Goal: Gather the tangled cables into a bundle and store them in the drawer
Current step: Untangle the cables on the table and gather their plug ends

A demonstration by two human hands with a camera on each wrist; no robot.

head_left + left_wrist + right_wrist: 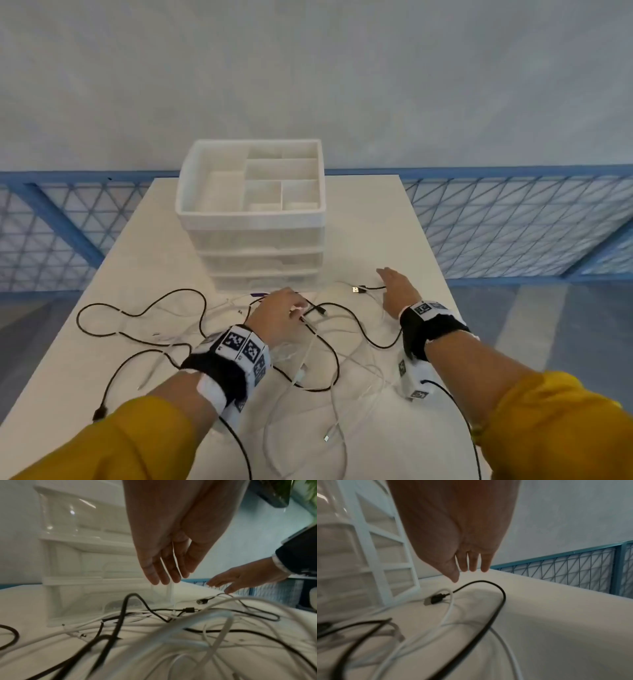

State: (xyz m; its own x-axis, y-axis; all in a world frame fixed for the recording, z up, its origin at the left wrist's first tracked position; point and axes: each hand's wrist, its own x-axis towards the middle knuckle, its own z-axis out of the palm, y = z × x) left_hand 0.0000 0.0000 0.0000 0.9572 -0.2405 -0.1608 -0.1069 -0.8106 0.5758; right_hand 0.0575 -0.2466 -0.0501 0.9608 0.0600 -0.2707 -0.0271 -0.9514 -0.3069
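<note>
Tangled black cables (137, 313) and white cables (337, 411) sprawl over the near half of the white table (376, 222). A white drawer unit (260, 240) stands behind them, all its drawers closed. My left hand (281, 306) hovers over the middle of the tangle, in front of the lowest drawer; in the left wrist view its fingers (164, 568) hang straight and hold nothing. My right hand (397, 286) reaches out flat at the right, its fingertips (467, 566) just above a black cable ending in a USB plug (435, 599).
The drawer unit's top is an open tray (250, 178) split into several compartments. A blue mesh fence (513, 222) runs behind and beside the table. The table's right edge lies close to my right hand. Thin black leads trail from both wrist cameras.
</note>
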